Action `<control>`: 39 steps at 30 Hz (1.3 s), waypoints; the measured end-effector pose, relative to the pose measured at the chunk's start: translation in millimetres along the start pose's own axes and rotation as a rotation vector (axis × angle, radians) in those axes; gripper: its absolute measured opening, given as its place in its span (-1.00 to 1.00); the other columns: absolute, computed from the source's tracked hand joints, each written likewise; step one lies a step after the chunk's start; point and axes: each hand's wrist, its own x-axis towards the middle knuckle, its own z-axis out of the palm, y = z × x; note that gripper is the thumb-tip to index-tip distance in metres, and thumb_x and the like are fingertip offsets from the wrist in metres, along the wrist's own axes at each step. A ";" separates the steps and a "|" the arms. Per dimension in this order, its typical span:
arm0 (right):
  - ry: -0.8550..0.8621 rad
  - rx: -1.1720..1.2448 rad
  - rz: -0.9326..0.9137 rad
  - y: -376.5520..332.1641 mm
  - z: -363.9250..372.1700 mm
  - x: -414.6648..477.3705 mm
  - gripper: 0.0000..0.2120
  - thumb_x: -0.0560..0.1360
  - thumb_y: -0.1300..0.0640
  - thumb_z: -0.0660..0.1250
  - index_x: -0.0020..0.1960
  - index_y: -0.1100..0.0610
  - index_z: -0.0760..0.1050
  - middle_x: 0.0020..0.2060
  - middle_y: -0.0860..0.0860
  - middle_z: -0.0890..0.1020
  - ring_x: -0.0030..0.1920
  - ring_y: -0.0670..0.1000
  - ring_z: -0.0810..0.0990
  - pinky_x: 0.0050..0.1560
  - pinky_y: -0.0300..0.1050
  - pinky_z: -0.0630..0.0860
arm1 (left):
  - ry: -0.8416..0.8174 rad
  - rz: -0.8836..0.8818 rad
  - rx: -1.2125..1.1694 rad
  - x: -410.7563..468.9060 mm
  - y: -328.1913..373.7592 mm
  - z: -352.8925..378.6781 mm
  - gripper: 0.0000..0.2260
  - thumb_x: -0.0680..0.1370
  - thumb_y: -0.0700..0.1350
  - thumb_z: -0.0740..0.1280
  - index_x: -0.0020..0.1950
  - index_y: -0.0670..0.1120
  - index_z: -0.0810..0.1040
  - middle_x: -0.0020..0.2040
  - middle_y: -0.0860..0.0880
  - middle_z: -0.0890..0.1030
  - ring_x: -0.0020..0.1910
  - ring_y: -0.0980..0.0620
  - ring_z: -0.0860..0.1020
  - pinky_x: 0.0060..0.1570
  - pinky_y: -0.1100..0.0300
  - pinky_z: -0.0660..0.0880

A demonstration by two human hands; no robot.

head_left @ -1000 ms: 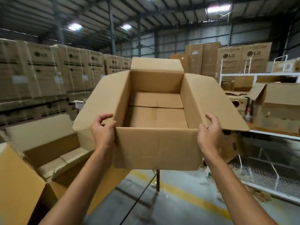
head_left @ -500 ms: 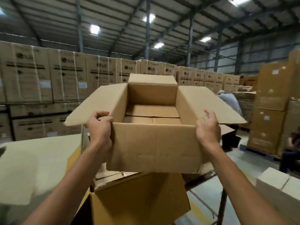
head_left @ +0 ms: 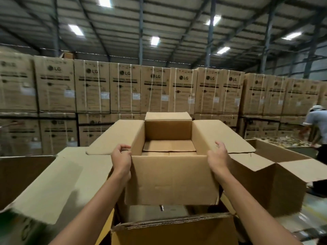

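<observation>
Firmly grips an open brown corrugated cardboard box (head_left: 171, 179) with both hands. Curls the fingers (head_left: 122, 147) of the left hand (head_left: 122, 159) close together over the top edge at the near left corner, just where the left flap (head_left: 113, 140) folds outward. Clasps the near right corner with the right hand (head_left: 218, 159), fingers (head_left: 220, 145) a little apart and bent onto the fold of the right flap (head_left: 224, 137).

Holds the box upright and level in the air, mouth up, straight ahead between the forearms. Shows only folded bottom flaps inside. Splays the side flaps wide to left and right; stands the far flap (head_left: 168, 116) up.

Hangs the bottom edge above a larger open brown carton (head_left: 173, 230), apart from its ragged near rim. Overlaps, with the left flap, a pale cardboard sheet (head_left: 58, 183) sloping at the left. Reaches, with the right flap, over the flaps of a second open brown carton (head_left: 276, 183) just beside. Faces open air ahead up to a wall of stacked printed cartons (head_left: 123, 89), well apart. Stands well apart from a person in a light shirt (head_left: 318, 124) at the far right.
</observation>
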 end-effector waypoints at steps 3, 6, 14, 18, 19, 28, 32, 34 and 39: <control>-0.116 -0.085 0.074 26.7 16.2 10.6 -0.49 0.57 0.18 0.24 0.50 0.00 0.29 0.33 0.12 0.52 0.23 0.18 0.50 0.20 0.11 0.48 | 0.054 -0.034 0.043 -2.3 -40.5 2.4 -0.68 0.51 -0.42 0.14 -0.12 -0.07 0.58 -0.06 -0.11 0.59 0.00 -0.10 0.53 0.02 0.00 0.50; -0.235 -0.119 0.133 60.4 35.1 10.1 -0.49 0.58 0.14 0.24 0.52 0.01 0.29 0.36 0.13 0.51 0.28 0.22 0.48 0.20 0.04 0.44 | 0.085 -0.075 0.139 -6.7 -82.4 -5.9 -0.62 0.45 -0.46 0.11 -0.19 -0.05 0.59 -0.03 -0.15 0.59 -0.07 -0.07 0.50 -0.13 0.10 0.43; -0.559 -0.652 0.031 130.5 67.0 0.0 -0.72 0.67 0.11 0.13 0.31 0.12 0.45 0.20 0.11 0.59 0.16 0.14 0.59 0.04 -0.04 0.53 | -0.373 -0.112 0.988 -12.8 -136.7 -41.8 -0.77 0.52 -0.29 0.22 -0.01 -0.07 0.64 0.09 -0.09 0.66 0.15 -0.07 0.57 0.12 0.14 0.47; -0.763 -0.790 -0.018 155.3 75.1 -9.6 -0.78 0.62 0.17 0.19 0.18 0.14 0.55 0.01 0.06 0.61 0.05 0.10 0.60 -0.01 -0.10 0.55 | -0.666 -0.213 1.316 -25.8 -156.2 -45.0 -0.81 0.58 -0.18 0.22 0.12 -0.07 0.58 0.24 -0.11 0.62 0.23 -0.05 0.56 0.18 0.16 0.47; -0.780 -0.795 -0.028 153.7 74.9 -8.6 -0.80 0.61 0.18 0.21 0.16 0.14 0.56 0.00 0.06 0.61 0.04 0.10 0.60 -0.02 -0.10 0.55 | -0.689 -0.224 1.326 -25.5 -154.7 -43.6 -0.77 0.58 -0.20 0.21 0.15 -0.10 0.60 0.24 -0.12 0.62 0.23 -0.06 0.56 0.19 0.15 0.47; -0.746 -0.934 -0.201 146.8 71.6 -15.5 -0.80 0.60 0.17 0.19 0.16 0.09 0.53 -0.03 0.04 0.58 0.02 0.11 0.58 -0.11 -0.05 0.46 | -0.698 -0.232 1.306 -32.1 -137.5 -41.6 -0.85 0.55 -0.20 0.27 0.05 -0.14 0.61 -0.04 -0.08 0.57 -0.14 0.00 0.51 -0.13 0.21 0.43; -0.689 -1.058 -0.328 135.0 72.0 -21.3 -0.80 0.56 0.16 0.22 0.11 0.08 0.56 0.02 0.05 0.62 0.05 0.12 0.59 -0.10 -0.02 0.43 | -0.469 -0.111 1.533 -40.1 -107.9 -35.3 -0.92 0.52 -0.12 0.26 -0.05 -0.10 0.51 -0.10 -0.07 0.58 -0.15 -0.08 0.58 -0.19 0.13 0.53; -0.618 -1.054 -0.309 126.3 68.4 -19.0 -0.82 0.54 0.14 0.25 0.10 0.08 0.56 0.03 0.06 0.63 0.08 0.15 0.56 -0.03 0.04 0.42 | -0.363 0.076 1.560 -41.2 -96.4 -28.5 -0.94 0.49 -0.10 0.24 -0.11 -0.07 0.45 -0.13 -0.06 0.56 -0.11 -0.13 0.57 -0.19 0.11 0.47; -0.348 -1.041 -0.331 103.2 54.9 5.2 -0.74 0.51 0.01 0.33 0.17 0.04 0.57 0.27 0.14 0.50 0.32 0.21 0.38 0.28 0.19 0.33 | -0.261 0.466 1.576 -32.2 -86.7 -16.1 -0.82 0.54 -0.10 0.21 0.09 -0.09 0.52 0.12 -0.13 0.56 0.17 -0.17 0.48 0.03 -0.02 0.50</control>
